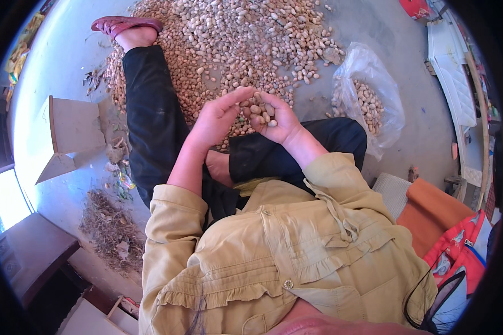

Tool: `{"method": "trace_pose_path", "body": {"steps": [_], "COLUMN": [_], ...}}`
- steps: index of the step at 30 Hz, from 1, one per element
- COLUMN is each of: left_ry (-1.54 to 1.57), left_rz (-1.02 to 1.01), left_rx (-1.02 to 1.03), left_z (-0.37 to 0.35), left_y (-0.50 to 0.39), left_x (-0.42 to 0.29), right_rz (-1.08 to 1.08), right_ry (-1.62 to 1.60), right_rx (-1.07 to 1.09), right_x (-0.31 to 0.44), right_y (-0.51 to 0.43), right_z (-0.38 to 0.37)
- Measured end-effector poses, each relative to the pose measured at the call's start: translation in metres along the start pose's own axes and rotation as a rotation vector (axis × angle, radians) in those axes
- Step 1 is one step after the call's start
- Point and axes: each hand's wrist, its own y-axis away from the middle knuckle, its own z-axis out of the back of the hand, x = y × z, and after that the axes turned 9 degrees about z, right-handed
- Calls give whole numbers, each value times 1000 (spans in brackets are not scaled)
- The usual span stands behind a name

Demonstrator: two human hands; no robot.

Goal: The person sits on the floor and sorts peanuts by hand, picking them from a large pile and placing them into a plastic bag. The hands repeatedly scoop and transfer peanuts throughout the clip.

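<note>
Several unshelled peanuts (263, 112) lie in the cupped palm and curled fingers of my right hand (283, 123). My left hand (213, 121) is beside it, back upward, its fingers reaching to the right hand's fingertips. Whether its inner side grips anything is hidden. Under and beyond both hands spreads a large heap of peanuts (243, 46) on the floor, pale larger ones mixed with small reddish ones. To the right of the heap, a clear plastic bag (387, 90) lies open-mouthed with peanuts (368, 104) inside.
My outstretched leg (151, 109) borders the heap at left; my bent leg (335, 134) lies near the bag. A pale box-like piece (77, 125) and dry plant debris (113, 234) are on the left floor. An orange cloth (434, 213) and a red patterned fabric item (452, 255) lie at right.
</note>
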Motion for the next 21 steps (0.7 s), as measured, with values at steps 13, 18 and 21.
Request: {"method": "trace_pose_path", "body": {"steps": [13,18,21], "left_ry": [-478,-208,-32], "left_rz": [-404,-373,-203], "left_rx": [112,209,-2], "left_z": [-60,-58,-39], "left_y": [13,13,5], "left_x": [12,-5,6], "right_rz": [231,259,410], "right_ry": [290,279,281], "right_rx": [-226,-66,-50], "right_x": [12,56,106], "right_y": [46,77,109], "right_z": [-7,3,-15]}}
